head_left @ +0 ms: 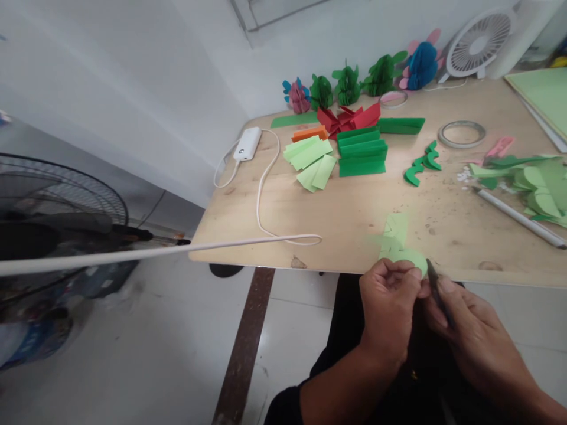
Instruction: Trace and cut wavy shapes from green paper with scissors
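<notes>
My left hand [388,304] is closed around a light green paper piece [401,242] held just off the near edge of the wooden table [354,200]. The paper is blurred by motion. My right hand [465,324] sits right beside it, fingers pinched on a thin dark tool [436,289] whose tip touches the paper's edge. It may be a pen or a small blade; I cannot tell which. Both hands hover over my lap.
Folded light green [311,162], dark green [361,153], red and orange papers lie mid-table, paper cactus models [348,85] behind them. A power bank [247,143] with white cable, tape rings [461,133], green cut-outs and a white rod [518,217] lie around. Fans stand left and far right.
</notes>
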